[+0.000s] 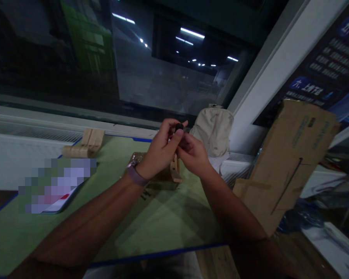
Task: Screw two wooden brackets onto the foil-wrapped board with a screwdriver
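Note:
My left hand [159, 149] is raised over the table with its thumb and fingers closed on a small black round-topped piece [179, 126]; what kind of piece it is I cannot make out. Close against it, my right hand [194, 155] has its fingers curled in a pinch just below the black piece. Whatever sits between those fingers is hidden. Beneath both hands lies a brown box [163, 182], partly covered by the left hand and wrist. A light wooden piece with holes [175, 169] rests at the box's right side.
Light wooden blocks [87, 143] sit at the back left of the green table [168, 224], behind a pixelated flat item [58, 186]. At the back right stands a beige backpack [213, 130]. A tall cardboard box [293, 162] leans right of the table. A window [163, 81] spans the back.

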A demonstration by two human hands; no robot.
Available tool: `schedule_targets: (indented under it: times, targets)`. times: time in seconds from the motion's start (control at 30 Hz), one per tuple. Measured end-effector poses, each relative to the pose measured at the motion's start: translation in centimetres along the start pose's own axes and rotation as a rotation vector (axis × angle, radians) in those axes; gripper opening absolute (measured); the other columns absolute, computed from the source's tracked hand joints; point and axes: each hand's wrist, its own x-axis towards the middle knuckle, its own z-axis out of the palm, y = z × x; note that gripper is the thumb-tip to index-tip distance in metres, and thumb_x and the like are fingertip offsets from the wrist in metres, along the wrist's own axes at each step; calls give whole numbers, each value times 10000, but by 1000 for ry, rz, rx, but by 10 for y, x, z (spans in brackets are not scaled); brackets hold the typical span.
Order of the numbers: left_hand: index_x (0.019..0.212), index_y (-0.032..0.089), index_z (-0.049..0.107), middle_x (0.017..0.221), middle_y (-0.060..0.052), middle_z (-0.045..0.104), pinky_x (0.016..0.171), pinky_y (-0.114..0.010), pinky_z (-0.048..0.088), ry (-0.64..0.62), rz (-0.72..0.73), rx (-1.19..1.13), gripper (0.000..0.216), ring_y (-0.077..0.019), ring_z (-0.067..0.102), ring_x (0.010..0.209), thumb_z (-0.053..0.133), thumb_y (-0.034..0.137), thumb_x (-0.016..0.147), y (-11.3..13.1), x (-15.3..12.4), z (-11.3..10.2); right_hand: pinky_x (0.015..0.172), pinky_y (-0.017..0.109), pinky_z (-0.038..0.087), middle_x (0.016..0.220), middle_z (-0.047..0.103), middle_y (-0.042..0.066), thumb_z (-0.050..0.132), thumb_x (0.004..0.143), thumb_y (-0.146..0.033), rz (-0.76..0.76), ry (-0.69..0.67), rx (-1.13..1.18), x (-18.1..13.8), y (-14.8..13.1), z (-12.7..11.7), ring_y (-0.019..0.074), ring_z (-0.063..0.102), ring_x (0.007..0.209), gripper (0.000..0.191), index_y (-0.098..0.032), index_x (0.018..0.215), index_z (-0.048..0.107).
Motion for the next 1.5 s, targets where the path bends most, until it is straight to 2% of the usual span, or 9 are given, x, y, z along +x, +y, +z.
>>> schedule_targets:
  times: [0.07, 0.13, 0.2, 0.33, 0.43, 0.53, 0.67, 0.9, 1.5]
  targets:
    - [1138, 221, 476, 1220, -101, 644, 945, -370, 514, 34, -10, 96, 331, -198, 648, 1107, 473, 511, 979, -11, -2, -8, 599, 266, 528, 828, 612, -26, 667, 860, -331, 36, 53, 84, 2, 12, -7, 129, 606, 672, 264, -266, 1050, 495]
    - [1122, 200, 499, 1055, -85, 675, 872, -371, 529, 22, -51, 236, 317, -199, 671, 971, 410, 480, 1001, -23, -9, -20, 496, 221, 473, 773, 612, -62, 719, 827, -393, 106, 102, 147, 1, 25, -17, 96, 553, 547, 425, -284, 1116, 427]
    - [1012, 187, 558, 943, -69, 680, 837, -376, 522, -121, -99, 449, 273, -214, 661, 914, 413, 418, 1001, -32, -20, -31, 470, 213, 459, 739, 632, -72, 703, 828, -497, 173, 119, 183, 0, 36, -27, 86, 533, 492, 459, -282, 1100, 402]
    - [978, 180, 639, 1016, -82, 690, 896, -378, 512, -540, -49, 758, 215, -222, 637, 981, 435, 249, 974, -42, -41, -44, 480, 238, 493, 747, 660, -54, 623, 825, -663, 276, 143, 272, 2, 36, -44, 95, 563, 491, 464, -264, 975, 438]
    - [1095, 179, 663, 1139, -90, 684, 987, -376, 496, -645, -6, 773, 279, -215, 621, 1097, 441, 136, 932, -50, -48, -45, 480, 248, 500, 811, 642, -33, 651, 816, -657, 253, 213, 323, 10, 26, -58, 92, 570, 511, 449, -249, 917, 493]
    - [1156, 199, 680, 1242, -69, 672, 1055, -382, 468, -688, 40, 738, 399, -205, 596, 1175, 423, 54, 888, -56, -49, -44, 447, 230, 481, 787, 588, -53, 648, 847, -604, 211, 305, 328, 12, 25, -65, 73, 537, 475, 390, -260, 968, 510]
    - [1177, 210, 705, 1253, -39, 696, 1046, -391, 476, -735, 43, 735, 457, -212, 596, 1168, 417, 32, 870, -61, -49, -45, 418, 208, 482, 780, 557, -78, 667, 838, -585, 181, 375, 248, -7, 47, -52, 63, 520, 459, 414, -275, 991, 440]
    - [1078, 225, 747, 1162, -31, 738, 898, -336, 512, -702, 35, 658, 408, -198, 631, 1014, 424, 67, 886, -63, -52, -44, 539, 251, 548, 910, 553, -45, 571, 949, -470, 135, 311, 152, -42, 69, -26, 78, 619, 578, 271, -266, 1030, 411]
    - [1101, 239, 754, 1172, 27, 736, 978, -332, 442, -734, -77, 622, 438, -195, 586, 1056, 448, 30, 866, -60, -48, -44, 586, 271, 543, 938, 551, -23, 527, 986, -439, 93, 201, -17, -37, 65, -26, 89, 615, 625, 211, -265, 1051, 427]
